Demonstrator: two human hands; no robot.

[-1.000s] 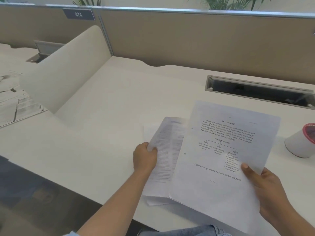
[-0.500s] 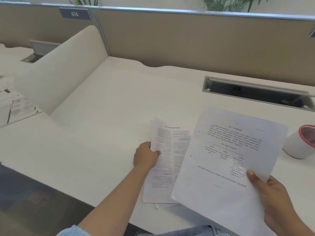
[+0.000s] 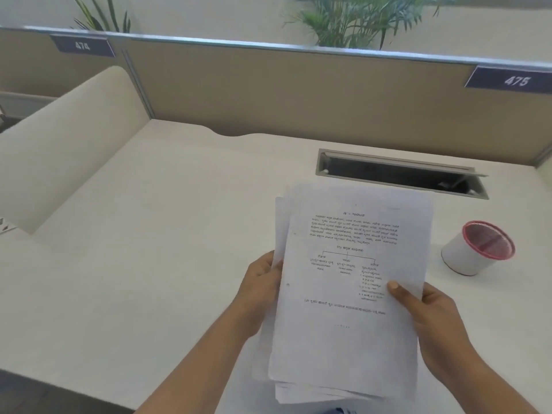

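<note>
1. Head view: both hands are on the paper stack [image 3: 349, 294], which seems lifted a bit off the desk [image 3: 179, 234]. The left hand [image 3: 261, 289] has its fingers curled round the stack's left edge. The right hand [image 3: 430, 318] pinches the lower right side, with the thumb [image 3: 394, 286] flat on the top sheet and the other fingers underneath, out of sight.
2. Looks to me like the step is squaring the pile up. It's not there yet: sheets poke out just past the left fingers up top, and more stick out below both hands at the bottom edge.
3. To do it well, I'd loosen both grips a touch so the sheets can slide. Then stand the stack on its short edge on the desk just ahead of the fingertips and tap.
4. Keep the fingers along the long edges like guide rails. That right thumb pressing down will probably pin the top sheet while the rest shift.
5. Mind the white cup [image 3: 478, 249], well apart to the right of the right fingers. Same for the open cable slot [image 3: 400, 174] beyond the fingertips, since a loose sheet could slip in.
</note>
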